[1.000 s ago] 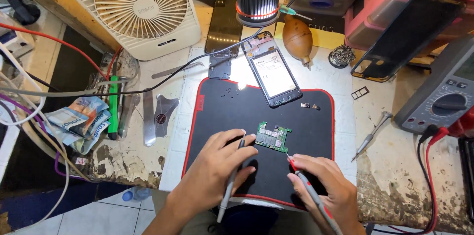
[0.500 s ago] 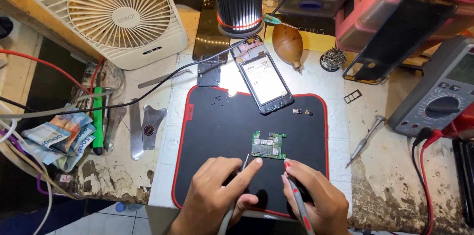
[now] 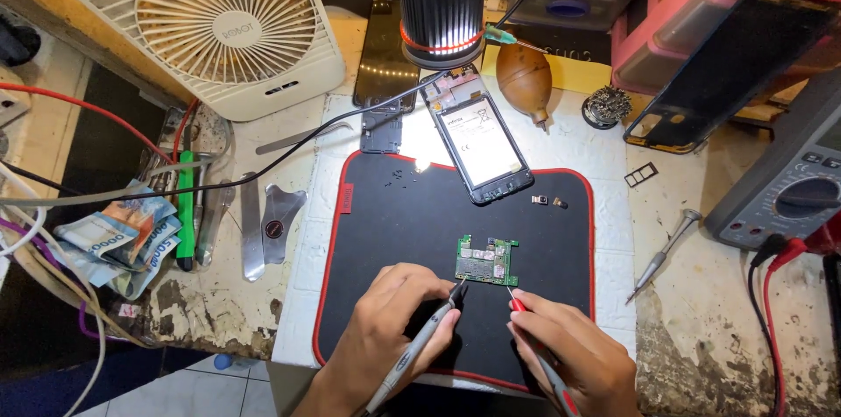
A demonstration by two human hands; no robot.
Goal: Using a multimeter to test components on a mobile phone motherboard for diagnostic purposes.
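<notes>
While gripped pen-like, both probes [image 3: 412,349] at circuit board [image 3: 487,261].

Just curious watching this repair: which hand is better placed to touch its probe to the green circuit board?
Probably the left hand: its black probe tip sits at the circuit board lower left edge. The right hand red probe tip hangs just short of it.
</notes>
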